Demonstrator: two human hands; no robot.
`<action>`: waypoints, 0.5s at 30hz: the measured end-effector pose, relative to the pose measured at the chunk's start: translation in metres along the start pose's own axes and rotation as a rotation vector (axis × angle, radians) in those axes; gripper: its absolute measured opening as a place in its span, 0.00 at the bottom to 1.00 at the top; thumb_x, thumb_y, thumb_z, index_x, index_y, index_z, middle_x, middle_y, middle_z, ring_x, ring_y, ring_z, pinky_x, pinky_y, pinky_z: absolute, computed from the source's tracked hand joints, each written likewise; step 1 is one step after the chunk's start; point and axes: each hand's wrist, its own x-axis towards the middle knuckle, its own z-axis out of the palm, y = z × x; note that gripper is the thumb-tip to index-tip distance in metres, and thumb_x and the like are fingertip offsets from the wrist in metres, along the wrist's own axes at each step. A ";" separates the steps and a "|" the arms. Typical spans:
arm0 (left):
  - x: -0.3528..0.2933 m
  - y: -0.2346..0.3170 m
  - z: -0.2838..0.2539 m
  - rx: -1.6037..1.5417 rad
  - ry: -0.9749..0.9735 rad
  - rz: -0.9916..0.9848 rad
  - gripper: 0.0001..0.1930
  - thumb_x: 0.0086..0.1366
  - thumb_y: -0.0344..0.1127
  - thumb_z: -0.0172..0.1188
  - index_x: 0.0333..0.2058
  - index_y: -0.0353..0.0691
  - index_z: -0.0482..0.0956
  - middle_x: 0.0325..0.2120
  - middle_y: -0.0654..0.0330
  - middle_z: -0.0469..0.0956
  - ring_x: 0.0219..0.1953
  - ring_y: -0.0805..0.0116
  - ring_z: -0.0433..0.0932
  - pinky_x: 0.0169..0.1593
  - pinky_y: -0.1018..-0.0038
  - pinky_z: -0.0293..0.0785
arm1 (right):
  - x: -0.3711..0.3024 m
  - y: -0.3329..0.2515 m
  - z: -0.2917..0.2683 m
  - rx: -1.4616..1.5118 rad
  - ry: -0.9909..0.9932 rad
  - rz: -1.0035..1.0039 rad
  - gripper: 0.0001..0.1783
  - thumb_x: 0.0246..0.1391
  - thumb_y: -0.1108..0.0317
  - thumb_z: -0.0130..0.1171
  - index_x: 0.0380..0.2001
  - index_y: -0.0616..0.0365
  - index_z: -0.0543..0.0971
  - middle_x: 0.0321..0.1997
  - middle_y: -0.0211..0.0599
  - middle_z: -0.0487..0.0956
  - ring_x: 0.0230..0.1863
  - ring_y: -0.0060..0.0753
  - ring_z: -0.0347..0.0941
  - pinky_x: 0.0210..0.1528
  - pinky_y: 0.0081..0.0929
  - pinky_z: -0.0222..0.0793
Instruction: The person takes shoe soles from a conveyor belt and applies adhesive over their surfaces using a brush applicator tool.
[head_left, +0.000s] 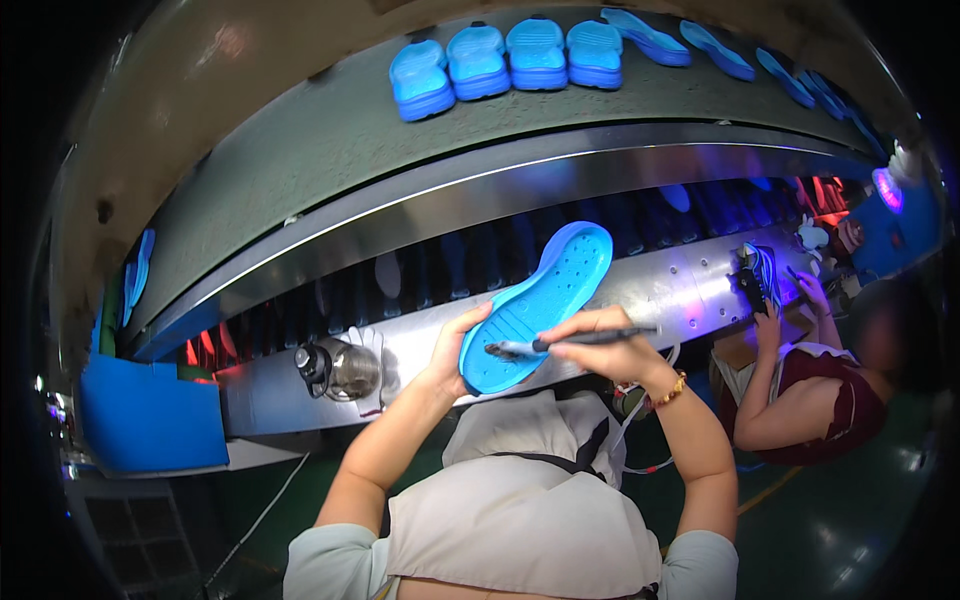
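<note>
A blue shoe sole is tilted above the metal bench, its hollow inner side facing up. My left hand grips it by the edge at its left side, fingers partly hidden under it. In my right hand is a brush with a dark handle, held like a pen. Its bristles touch the inside of the sole near the wider end closest to me. A beaded bracelet circles my right wrist.
Several blue soles stand on the grey conveyor belt above the bench. A clear jar with a black top and a pale glove are at the left. Another person handles a dark shoe at the right.
</note>
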 end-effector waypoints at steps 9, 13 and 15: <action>0.017 -0.018 0.001 -0.092 0.095 -0.086 0.29 0.56 0.50 0.49 0.54 0.43 0.61 0.49 0.47 0.65 0.48 0.48 0.68 0.47 0.44 0.62 | 0.013 0.069 -0.022 -0.333 0.828 -0.275 0.08 0.45 0.71 0.58 0.29 0.64 0.76 0.27 0.38 0.78 0.27 0.27 0.74 0.29 0.23 0.69; 0.014 -0.010 -0.024 -0.044 0.150 0.010 0.29 0.56 0.51 0.48 0.54 0.43 0.60 0.49 0.47 0.65 0.46 0.48 0.69 0.45 0.45 0.65 | -0.005 0.049 0.040 -0.382 0.504 -0.340 0.08 0.41 0.75 0.59 0.29 0.64 0.77 0.28 0.44 0.78 0.28 0.29 0.76 0.30 0.22 0.68; -0.003 -0.005 -0.034 -0.103 0.170 0.024 0.30 0.58 0.52 0.45 0.54 0.39 0.59 0.49 0.47 0.65 0.46 0.48 0.69 0.46 0.48 0.66 | -0.013 0.030 0.067 -0.223 0.357 -0.179 0.07 0.42 0.75 0.59 0.29 0.64 0.78 0.23 0.39 0.78 0.20 0.19 0.70 0.23 0.15 0.63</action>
